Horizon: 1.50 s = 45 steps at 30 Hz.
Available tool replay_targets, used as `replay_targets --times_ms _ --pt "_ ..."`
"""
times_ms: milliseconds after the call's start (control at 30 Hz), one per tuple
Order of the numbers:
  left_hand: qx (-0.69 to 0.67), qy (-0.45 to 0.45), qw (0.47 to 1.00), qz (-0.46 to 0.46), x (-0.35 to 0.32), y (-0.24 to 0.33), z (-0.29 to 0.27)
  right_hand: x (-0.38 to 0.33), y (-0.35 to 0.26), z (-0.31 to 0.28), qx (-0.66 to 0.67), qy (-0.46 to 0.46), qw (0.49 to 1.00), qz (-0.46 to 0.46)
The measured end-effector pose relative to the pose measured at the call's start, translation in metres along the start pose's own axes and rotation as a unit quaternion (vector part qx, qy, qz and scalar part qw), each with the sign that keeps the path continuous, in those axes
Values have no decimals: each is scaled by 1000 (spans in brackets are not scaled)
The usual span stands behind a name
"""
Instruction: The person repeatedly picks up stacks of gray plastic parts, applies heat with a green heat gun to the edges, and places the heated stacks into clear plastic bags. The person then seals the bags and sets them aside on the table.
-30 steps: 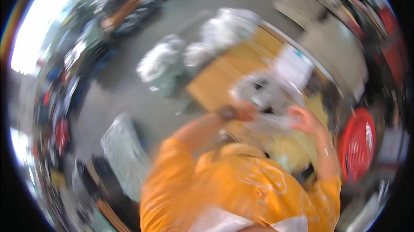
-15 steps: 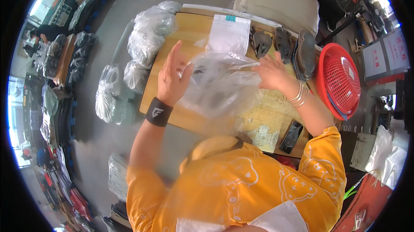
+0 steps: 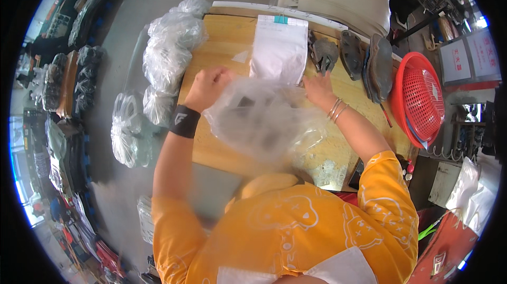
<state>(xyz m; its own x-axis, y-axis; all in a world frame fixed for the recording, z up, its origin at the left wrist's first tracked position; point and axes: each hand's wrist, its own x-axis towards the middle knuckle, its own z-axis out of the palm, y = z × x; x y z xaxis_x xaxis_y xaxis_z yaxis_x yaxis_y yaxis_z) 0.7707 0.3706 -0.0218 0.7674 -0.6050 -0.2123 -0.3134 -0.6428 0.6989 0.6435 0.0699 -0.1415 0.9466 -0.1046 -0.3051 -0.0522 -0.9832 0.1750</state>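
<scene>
A clear plastic bag (image 3: 264, 123) with dark shapes inside hangs between my hands over the wooden table. My left hand (image 3: 210, 87), with a black wristband, has its fingers curled closed on the bag's upper left edge. At the upper right side of the bag, my right hand (image 3: 319, 89), wearing thin bracelets, pinches its edge; the fingertips are partly hidden. A stack of white sheets (image 3: 280, 46) under a teal binder clip lies just beyond the bag. Dark flat moulded pieces (image 3: 325, 54) lie beyond my right hand.
The wooden table (image 3: 222, 41) has filled plastic bags (image 3: 169, 51) along its left side. More dark pieces (image 3: 377, 67) are stacked at its right edge, beside a red basket (image 3: 420, 96). A phone (image 3: 356, 173) lies partly under my right sleeve.
Both hands have closed from spread fingers onto the bag's edges. My left hand moved slightly down, and my right hand shifted a little left. The view has shifted slightly.
</scene>
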Motion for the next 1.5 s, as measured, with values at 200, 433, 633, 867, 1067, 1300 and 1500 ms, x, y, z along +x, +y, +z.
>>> replay_targets --times_ms 200,433,633,867,1067,1300,1500 --pt "152 -43 971 177 -36 12 -25 22 50 -63 250 153 945 147" --pt "-163 100 972 138 -124 52 -98 -111 20 -194 379 331 861 -73" --pt "-155 128 899 388 -155 50 -81 -154 -68 -128 163 229 910 -304" --pt "-603 0 725 334 -150 25 -65 -205 -3 -180 66 83 984 -141" --pt "-517 -12 766 383 -159 65 -54 -264 22 -262 119 214 943 -225" --pt "-187 -105 863 457 -153 117 -4 -254 -24 -277 367 229 858 -278" --pt "-220 -128 884 393 -130 114 62 -201 -80 -263 506 201 754 -367"
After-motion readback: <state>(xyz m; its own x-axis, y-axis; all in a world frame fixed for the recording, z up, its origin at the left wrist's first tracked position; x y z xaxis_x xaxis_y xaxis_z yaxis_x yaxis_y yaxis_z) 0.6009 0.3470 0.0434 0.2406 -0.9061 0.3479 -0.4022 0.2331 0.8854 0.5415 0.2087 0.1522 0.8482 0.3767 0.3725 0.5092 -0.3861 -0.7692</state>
